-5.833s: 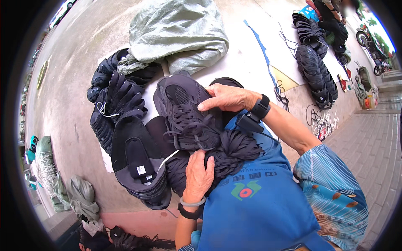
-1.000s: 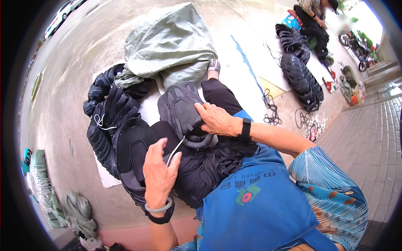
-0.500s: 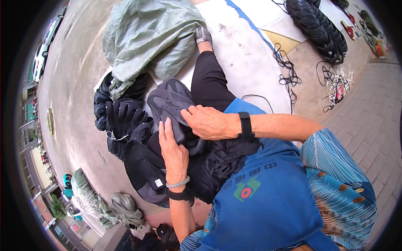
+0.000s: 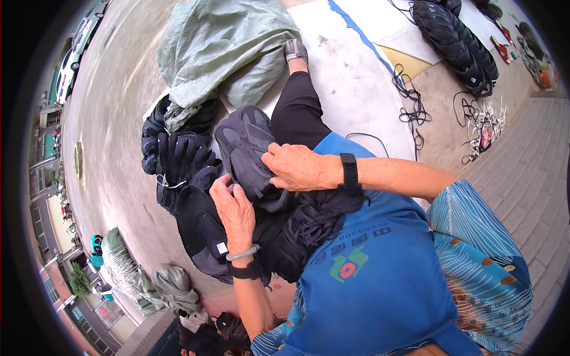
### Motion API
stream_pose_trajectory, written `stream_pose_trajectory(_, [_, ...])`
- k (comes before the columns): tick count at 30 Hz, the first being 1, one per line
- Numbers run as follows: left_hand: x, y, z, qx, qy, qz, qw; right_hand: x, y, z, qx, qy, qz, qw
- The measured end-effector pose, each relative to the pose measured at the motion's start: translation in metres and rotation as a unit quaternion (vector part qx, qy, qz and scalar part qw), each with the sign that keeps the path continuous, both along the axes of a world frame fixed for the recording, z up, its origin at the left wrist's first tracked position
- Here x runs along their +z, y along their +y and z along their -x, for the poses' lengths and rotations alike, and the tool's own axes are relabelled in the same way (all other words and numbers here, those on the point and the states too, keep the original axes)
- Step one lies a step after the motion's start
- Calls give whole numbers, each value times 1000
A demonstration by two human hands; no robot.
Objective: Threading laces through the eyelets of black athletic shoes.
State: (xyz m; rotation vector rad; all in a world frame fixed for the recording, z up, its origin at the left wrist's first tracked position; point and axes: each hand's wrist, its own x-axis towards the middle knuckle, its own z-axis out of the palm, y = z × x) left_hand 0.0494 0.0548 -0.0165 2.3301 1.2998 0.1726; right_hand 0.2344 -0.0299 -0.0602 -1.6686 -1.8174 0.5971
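A dark grey shoe (image 4: pixel 246 155) with mesh panels lies over my lap, and a similar one shows partly behind it. My right hand (image 4: pixel 303 168) is closed on the near right edge of this shoe, fingers bent and thumb pressed in. My left hand (image 4: pixel 234 213) is at the shoe's near left side, its fingers curled towards the thumb; whatever lies between them is too small to tell. A thick bundle of black laces (image 4: pixel 317 219) rests in my lap, just below my right hand. Beside my left wrist is a black shoe piece (image 4: pixel 205 221) with a small white label.
Stacked black shoes (image 4: pixel 178 154), one bunch tied with white string, lie left of my lap. A pale green woven sack (image 4: pixel 222 53) covers the ground ahead. Loose black laces (image 4: pixel 409 98), white laces (image 4: pixel 484 127) and a row of black shoes (image 4: pixel 454 44) lie at right.
The shoe has turned, bringing more of its side into sight. My left hand has drawn back from its top, fingers going from stretched to curled. My right hand has shifted slightly right.
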Motion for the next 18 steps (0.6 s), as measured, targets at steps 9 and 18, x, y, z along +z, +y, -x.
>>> stream_pose_trajectory(9, [-27, 12, 5, -31, 137, -96, 985, -7, 3, -4, 28, 21, 36, 999])
stream_pose_trajectory(18, [5, -48, 19, 43, 69, -82, 993, -10, 34, -35, -16, 156, 145, 977])
